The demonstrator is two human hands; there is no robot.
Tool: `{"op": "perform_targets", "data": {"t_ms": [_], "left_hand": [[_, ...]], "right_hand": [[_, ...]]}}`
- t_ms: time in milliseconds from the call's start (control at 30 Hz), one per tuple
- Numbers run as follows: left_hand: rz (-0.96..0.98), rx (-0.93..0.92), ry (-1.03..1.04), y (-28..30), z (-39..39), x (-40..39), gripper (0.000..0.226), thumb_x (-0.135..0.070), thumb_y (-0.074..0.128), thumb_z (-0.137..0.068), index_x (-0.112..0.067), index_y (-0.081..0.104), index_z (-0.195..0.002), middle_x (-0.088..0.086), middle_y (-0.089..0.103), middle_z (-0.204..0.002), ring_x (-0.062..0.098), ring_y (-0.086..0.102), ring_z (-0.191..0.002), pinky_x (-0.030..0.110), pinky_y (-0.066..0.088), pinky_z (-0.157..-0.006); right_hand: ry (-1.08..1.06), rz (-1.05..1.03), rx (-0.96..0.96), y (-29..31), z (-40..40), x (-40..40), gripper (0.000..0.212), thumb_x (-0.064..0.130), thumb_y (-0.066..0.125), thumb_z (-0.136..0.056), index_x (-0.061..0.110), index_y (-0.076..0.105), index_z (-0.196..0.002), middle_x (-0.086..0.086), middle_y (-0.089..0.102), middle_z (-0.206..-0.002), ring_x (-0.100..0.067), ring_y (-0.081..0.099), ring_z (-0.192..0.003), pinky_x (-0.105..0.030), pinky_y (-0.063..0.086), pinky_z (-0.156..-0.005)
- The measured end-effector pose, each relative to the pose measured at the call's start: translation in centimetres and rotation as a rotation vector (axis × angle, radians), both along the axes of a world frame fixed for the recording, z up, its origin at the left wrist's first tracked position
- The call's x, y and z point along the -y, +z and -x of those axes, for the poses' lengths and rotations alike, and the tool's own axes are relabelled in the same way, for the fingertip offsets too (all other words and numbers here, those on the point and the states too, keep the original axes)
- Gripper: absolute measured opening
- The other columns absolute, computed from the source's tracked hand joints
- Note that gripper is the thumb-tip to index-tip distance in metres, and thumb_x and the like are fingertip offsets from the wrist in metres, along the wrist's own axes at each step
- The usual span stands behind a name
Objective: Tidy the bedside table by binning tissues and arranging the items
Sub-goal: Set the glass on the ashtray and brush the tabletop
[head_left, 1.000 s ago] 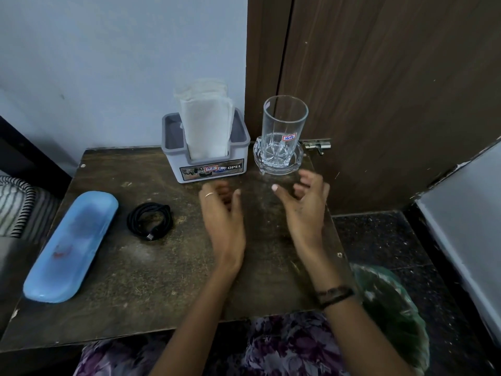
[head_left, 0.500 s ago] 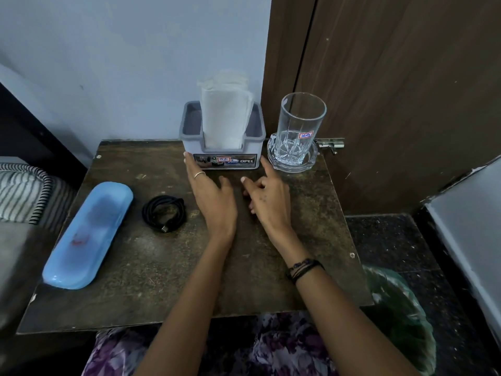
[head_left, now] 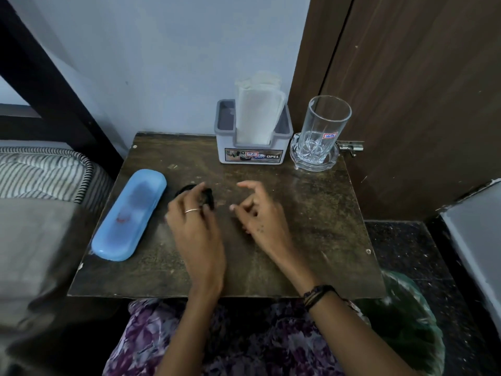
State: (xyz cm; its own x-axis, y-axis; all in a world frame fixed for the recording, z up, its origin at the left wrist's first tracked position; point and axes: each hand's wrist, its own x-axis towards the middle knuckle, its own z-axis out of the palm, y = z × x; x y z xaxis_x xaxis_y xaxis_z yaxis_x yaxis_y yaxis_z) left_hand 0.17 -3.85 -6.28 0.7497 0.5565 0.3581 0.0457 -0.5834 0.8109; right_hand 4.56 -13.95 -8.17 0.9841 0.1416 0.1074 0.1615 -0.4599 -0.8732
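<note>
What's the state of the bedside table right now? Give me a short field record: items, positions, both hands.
table: dark wooden top, no loose tissues visible on it
tissue holder: grey box at back centre, white tissues upright in it
glass: clear tumbler standing in a glass dish, back right
case: blue case along left edge, closed
cable: black coiled cable beside the case, mostly hidden
left hand: fingers on the cable; grip blurred
right hand: above table centre, fingers curled, holding nothing
bin: green-lined bin on the floor, front right
</note>
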Motion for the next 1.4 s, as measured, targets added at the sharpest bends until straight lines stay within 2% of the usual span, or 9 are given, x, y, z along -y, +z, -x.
{"op": "perform_targets", "data": {"t_ms": [167,333,567,767,900,1033,1200,1300,1400], "left_hand": [[0.143,-0.107,0.006,-1.0,1.3,-2.2,0.019,-0.006,0.048,-0.092,-0.011,0.054,-0.108,-0.005,0.041,-0.110,0.019,0.053,-0.100,0.028,0.041,-0.088],[0.024,-0.167,-0.125,-1.2,-1.5,-3.3,0.033,-0.007,0.045,-0.094,-0.008,0.051,-0.126,0.007,0.048,-0.127,0.017,0.050,-0.112,0.010,0.029,-0.087],[-0.240,-0.359,-0.156,-1.9,-6.6,-4.1,0.049,-0.012,0.032,-0.097,-0.007,0.025,-0.145,0.009,0.030,-0.152,0.023,0.029,-0.139,0.040,0.023,-0.111],[-0.252,-0.401,-0.230,-1.5,-8.4,-5.1,0.050,-0.009,0.034,-0.096,-0.004,0.025,-0.145,0.014,0.032,-0.151,0.028,0.031,-0.137,0.034,0.023,-0.112],[-0.188,-0.274,-0.361,0.4,-5.4,-5.9,0.043,0.000,0.044,-0.089,-0.012,0.052,-0.129,0.011,0.057,-0.127,0.022,0.054,-0.115,0.011,0.031,-0.085],[-0.175,-0.172,-0.257,1.9,0.0,-6.8,0.046,0.007,0.050,-0.084,-0.013,0.058,-0.124,0.004,0.057,-0.131,0.007,0.041,-0.126,0.008,0.024,-0.097],[-0.153,-0.190,0.136,1.1,4.5,-9.2,0.036,-0.007,0.050,-0.092,-0.011,0.056,-0.127,0.005,0.050,-0.139,0.021,0.028,-0.140,0.037,0.025,-0.114],[0.080,-0.209,0.168,1.2,5.0,-9.4,0.037,-0.016,0.054,-0.092,-0.016,0.054,-0.129,0.000,0.047,-0.142,0.015,0.038,-0.134,0.036,0.030,-0.112],[0.098,-0.207,0.121,1.5,3.9,-9.6,0.039,-0.015,0.058,-0.089,-0.015,0.056,-0.128,-0.002,0.047,-0.142,0.010,0.042,-0.130,0.023,0.031,-0.106]], "right_hand": [[0.186,0.143,0.146,0.9,0.6,-3.3,0.029,0.023,0.071,-0.079,0.024,0.064,-0.107,0.007,0.063,-0.076,0.001,0.047,-0.056,-0.016,0.039,-0.056],[0.133,0.212,0.264,0.8,-2.4,-5.3,0.026,0.013,0.064,-0.083,0.016,0.066,-0.109,-0.004,0.064,-0.089,-0.019,0.062,-0.079,-0.031,0.049,-0.068],[0.099,0.411,0.322,-0.2,-6.6,-6.5,0.041,0.023,0.053,-0.092,0.016,0.051,-0.132,-0.004,0.060,-0.114,-0.027,0.065,-0.096,-0.043,0.054,-0.075],[0.097,0.553,0.336,0.1,-7.7,-6.6,0.044,0.026,0.044,-0.097,0.013,0.042,-0.139,-0.007,0.055,-0.116,-0.032,0.064,-0.087,-0.042,0.051,-0.067],[0.125,0.487,0.298,0.0,-5.6,-6.2,0.047,0.024,0.046,-0.096,0.014,0.039,-0.141,-0.007,0.055,-0.120,-0.032,0.063,-0.090,-0.042,0.051,-0.068],[0.220,0.285,0.167,0.1,-1.4,-6.9,0.056,0.042,0.055,-0.090,0.021,0.042,-0.140,0.000,0.059,-0.119,-0.022,0.062,-0.093,-0.034,0.049,-0.073],[0.407,0.219,0.135,0.3,2.5,-10.0,0.078,0.048,0.067,-0.078,0.027,0.032,-0.144,0.001,0.042,-0.141,-0.016,0.060,-0.097,-0.041,0.038,-0.094],[0.405,0.326,0.232,0.2,3.3,-11.6,0.077,0.047,0.068,-0.076,0.031,0.032,-0.143,-0.002,0.033,-0.148,-0.018,0.049,-0.120,-0.041,0.031,-0.090],[0.343,0.346,0.255,0.0,2.7,-12.3,0.076,0.042,0.067,-0.077,0.029,0.033,-0.143,-0.003,0.036,-0.147,-0.021,0.044,-0.127,-0.039,0.029,-0.085]]}}
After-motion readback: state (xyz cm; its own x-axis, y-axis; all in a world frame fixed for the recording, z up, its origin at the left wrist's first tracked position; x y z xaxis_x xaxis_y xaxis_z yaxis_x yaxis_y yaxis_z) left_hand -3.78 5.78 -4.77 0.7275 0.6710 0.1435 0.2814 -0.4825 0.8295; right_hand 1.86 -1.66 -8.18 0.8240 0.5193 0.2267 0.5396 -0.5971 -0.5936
